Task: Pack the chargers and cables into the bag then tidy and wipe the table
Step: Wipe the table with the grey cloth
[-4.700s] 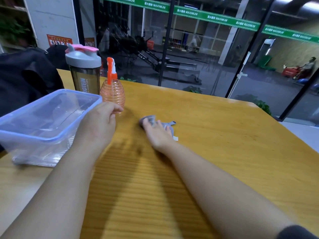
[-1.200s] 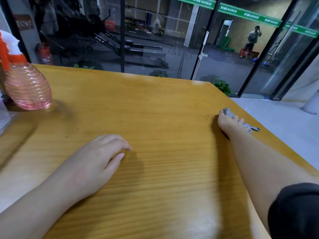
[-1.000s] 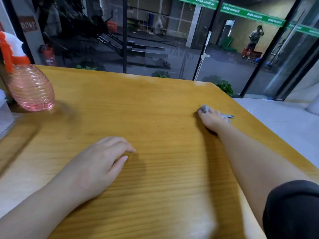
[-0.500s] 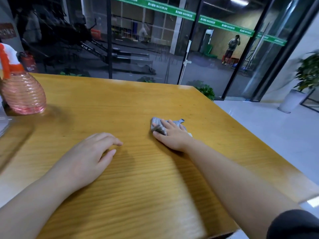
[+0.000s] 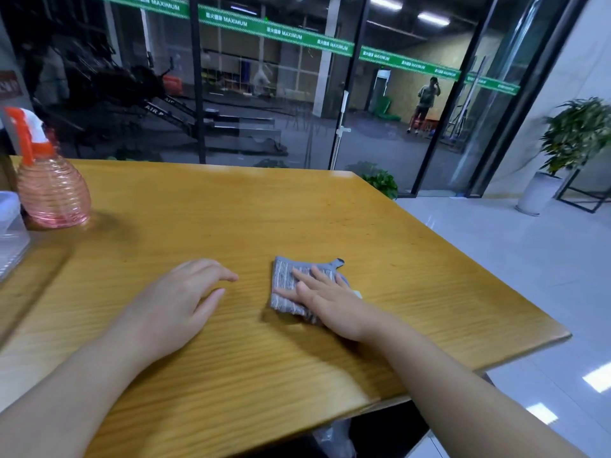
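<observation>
Wiping stage, judging by no chargers or cables in sight on the table (image 5: 231, 213): right hand (image 5: 330, 305) pressing straight-fingered on folded grey cloth (image 5: 286, 289) at near centre, long axis near-to-far, loop tab pointing far-right; left hand (image 5: 175, 302) resting flat, holding nothing; spray bottle (image 5: 49, 190) far left.

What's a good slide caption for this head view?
Right hand presses grey cloth flat on wooden table; left hand rests beside.

Cloth (image 5: 291, 289) on table (image 5: 264, 209), bottle (image 5: 53, 193) far-L.
</observation>
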The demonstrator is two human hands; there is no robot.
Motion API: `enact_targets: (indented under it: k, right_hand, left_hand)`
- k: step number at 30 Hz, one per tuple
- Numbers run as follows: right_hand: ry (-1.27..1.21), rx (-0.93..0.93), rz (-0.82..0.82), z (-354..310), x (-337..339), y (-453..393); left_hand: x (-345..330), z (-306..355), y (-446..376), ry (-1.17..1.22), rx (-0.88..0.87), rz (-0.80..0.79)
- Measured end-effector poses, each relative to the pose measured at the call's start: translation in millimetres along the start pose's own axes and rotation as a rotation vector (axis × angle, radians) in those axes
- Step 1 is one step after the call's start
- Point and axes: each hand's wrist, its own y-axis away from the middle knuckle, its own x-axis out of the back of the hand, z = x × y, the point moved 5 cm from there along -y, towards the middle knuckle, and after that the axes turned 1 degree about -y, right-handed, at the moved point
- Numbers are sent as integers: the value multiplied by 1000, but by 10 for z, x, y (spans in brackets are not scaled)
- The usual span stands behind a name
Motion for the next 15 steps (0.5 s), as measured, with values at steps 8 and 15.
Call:
enact_targets:
  k: [8,15]
  right_hand:
    - [116,-158,277,-168,42,-232]
    - [269,-99,112,16,-119,-103]
  left_hand:
    - [-41,272,-107,-12,10,57]
    - [-179,550,-302,37,51,99]
